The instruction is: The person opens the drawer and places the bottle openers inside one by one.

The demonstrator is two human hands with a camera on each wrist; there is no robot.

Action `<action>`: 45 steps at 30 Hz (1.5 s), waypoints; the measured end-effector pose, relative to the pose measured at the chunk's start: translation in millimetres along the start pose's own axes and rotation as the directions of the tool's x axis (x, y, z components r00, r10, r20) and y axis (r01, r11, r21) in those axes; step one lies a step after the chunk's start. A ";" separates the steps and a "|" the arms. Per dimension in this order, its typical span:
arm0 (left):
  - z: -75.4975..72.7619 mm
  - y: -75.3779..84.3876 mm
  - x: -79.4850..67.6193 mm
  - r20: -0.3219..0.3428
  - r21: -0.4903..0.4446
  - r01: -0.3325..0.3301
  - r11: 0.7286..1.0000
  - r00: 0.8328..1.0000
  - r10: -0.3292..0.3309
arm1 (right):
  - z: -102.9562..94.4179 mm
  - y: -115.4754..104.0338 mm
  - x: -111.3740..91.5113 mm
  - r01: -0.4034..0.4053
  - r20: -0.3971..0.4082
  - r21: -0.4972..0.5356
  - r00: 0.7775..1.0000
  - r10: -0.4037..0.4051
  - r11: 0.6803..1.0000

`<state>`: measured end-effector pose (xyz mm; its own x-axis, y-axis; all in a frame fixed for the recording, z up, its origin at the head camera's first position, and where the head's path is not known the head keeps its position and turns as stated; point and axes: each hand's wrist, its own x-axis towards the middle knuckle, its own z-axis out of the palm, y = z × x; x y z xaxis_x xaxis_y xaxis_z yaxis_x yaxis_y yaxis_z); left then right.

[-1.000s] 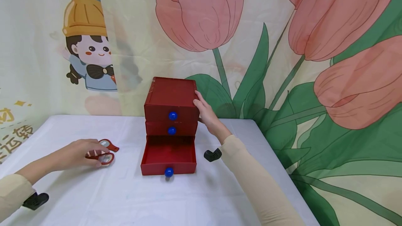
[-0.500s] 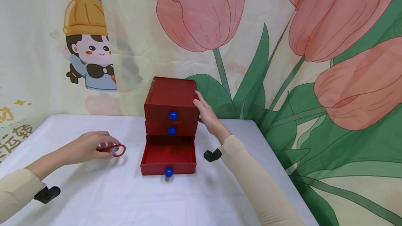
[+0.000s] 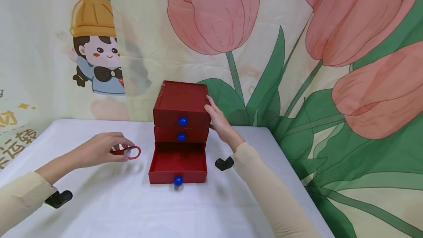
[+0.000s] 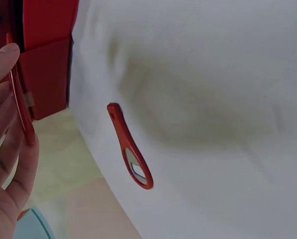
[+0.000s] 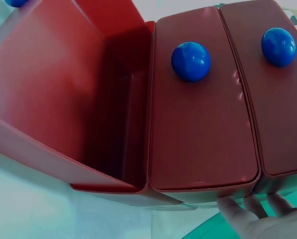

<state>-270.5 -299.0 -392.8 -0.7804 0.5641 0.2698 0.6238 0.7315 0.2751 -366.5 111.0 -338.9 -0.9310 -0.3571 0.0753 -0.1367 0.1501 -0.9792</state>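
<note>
My left hand (image 3: 102,150) pinches a red bottle opener (image 3: 132,152) above the table, left of a red drawer cabinet (image 3: 183,98). In the left wrist view this opener is edge-on between thumb and fingers. A second red bottle opener (image 4: 124,137) with a metal insert lies on the white cloth; the hand hides it in the head view. The cabinet's bottom drawer (image 3: 180,161) is pulled out, its inside bare. My right hand (image 3: 221,124) rests its extended fingers against the cabinet's right side, beside the upper drawers, seen also in the right wrist view.
Blue knobs, such as the bottom knob (image 3: 178,181), stick out from the drawer fronts. A white cloth covers the table (image 3: 132,208). Behind the cabinet hangs a printed curtain (image 3: 142,28) with tulips and a cartoon figure.
My left hand has lifted the bottle opener off the table area and carried it right and away from me, closer to the cabinet. My right hand stays on the cabinet's side.
</note>
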 end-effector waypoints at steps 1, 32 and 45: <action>-0.4 0.9 1.5 -0.002 0.001 0.003 1.000 1.000 -0.003 | -0.2 0.4 -0.1 0.000 -0.001 0.002 1.000 0.000 1.000; 16.8 63.1 55.1 0.010 -0.056 0.071 0.996 0.997 -0.071 | 1.0 0.9 -0.2 0.003 0.000 0.013 1.000 -0.003 1.000; 32.4 86.2 75.6 0.004 -0.078 0.023 0.997 1.000 -0.023 | 1.0 0.1 -1.4 0.010 0.004 0.018 1.000 -0.010 1.000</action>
<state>-277.2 -180.9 -378.6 -0.7946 0.5487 0.2599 0.6071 0.7122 0.3525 -364.9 110.6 -339.4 -0.9282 -0.3624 0.0846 -0.1400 0.1295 -0.9816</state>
